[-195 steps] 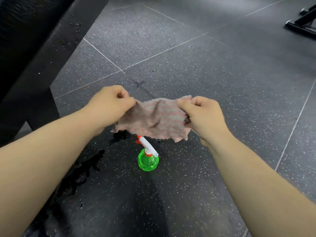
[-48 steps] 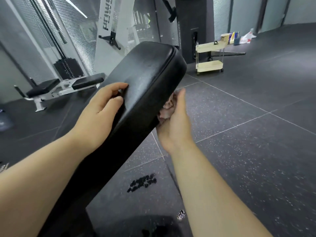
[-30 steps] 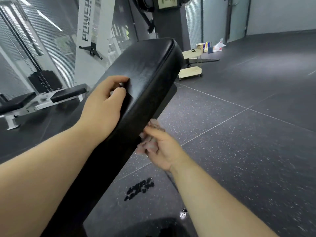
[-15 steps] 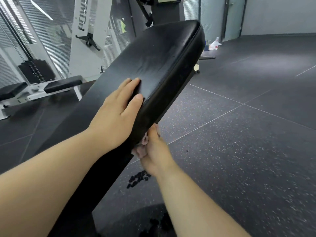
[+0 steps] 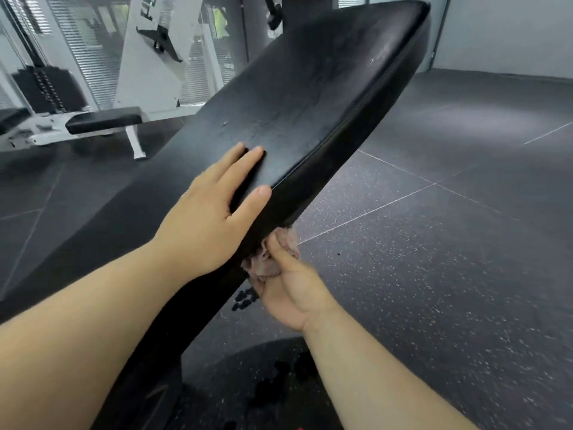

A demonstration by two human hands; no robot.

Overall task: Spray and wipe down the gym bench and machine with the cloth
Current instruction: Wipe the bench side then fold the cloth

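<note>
Since half a second ago the left hand (image 5: 214,209) has flattened. Its fingers, then bent over the bench (image 5: 325,88), now lie straight on the black top near the right edge, and the thumb is stretched along that edge, so the hand is open and pressing, not gripping. The right hand (image 5: 288,293) has stayed under the same edge, only a little lower, though a second and a half ago it was much further up the side, near the far end. At the far left stands a weight stack (image 5: 40,85), with a second bench (image 5: 104,119) low in front of it and the white machine (image 5: 148,57) just to its right, all well beyond the hands. The bench rises tilted from the lower left to the upper right corner of the view. Just below its right edge, directly under the left thumb, the pinkish cloth (image 5: 263,262) is bunched against the underside. The right hand holds it there from below, thumb pressed onto the wad and fingers hidden behind it. A dark wet patch (image 5: 245,297) shows on the speckled floor (image 5: 434,243) just left of that hand.
</note>
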